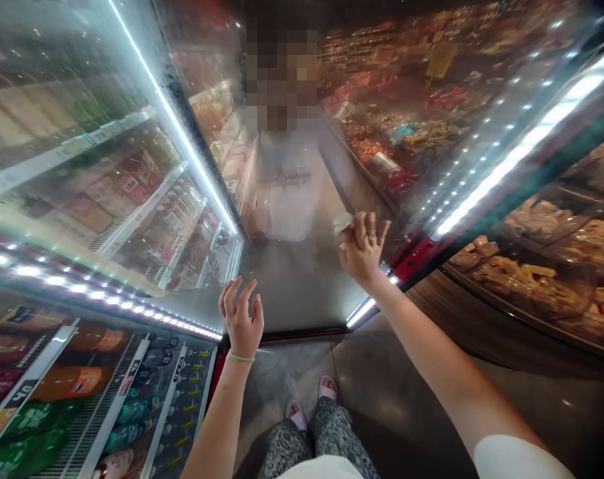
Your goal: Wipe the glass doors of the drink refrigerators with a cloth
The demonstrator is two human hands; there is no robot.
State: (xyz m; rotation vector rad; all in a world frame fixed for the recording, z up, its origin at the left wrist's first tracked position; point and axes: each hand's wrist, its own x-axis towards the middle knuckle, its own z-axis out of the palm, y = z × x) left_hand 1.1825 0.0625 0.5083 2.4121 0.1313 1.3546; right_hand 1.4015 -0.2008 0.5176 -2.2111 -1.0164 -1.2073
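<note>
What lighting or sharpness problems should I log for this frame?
Head view: the upper-right light strip glares white; head view: haze and reflections on the glass soften the figure, whose head is pixelated; head view: the pale item at the right hand is too indistinct to identify; head view: the floor darkens towards the lower right corner.

No txt clearly legible; shelf tags (22,393), btl labels (80,384) blurry.

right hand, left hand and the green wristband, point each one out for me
right hand (362,253): head view, on the back of the hand
left hand (243,326): head view, on the back of the hand
green wristband (241,358): head view, middle of its visible strip
</note>
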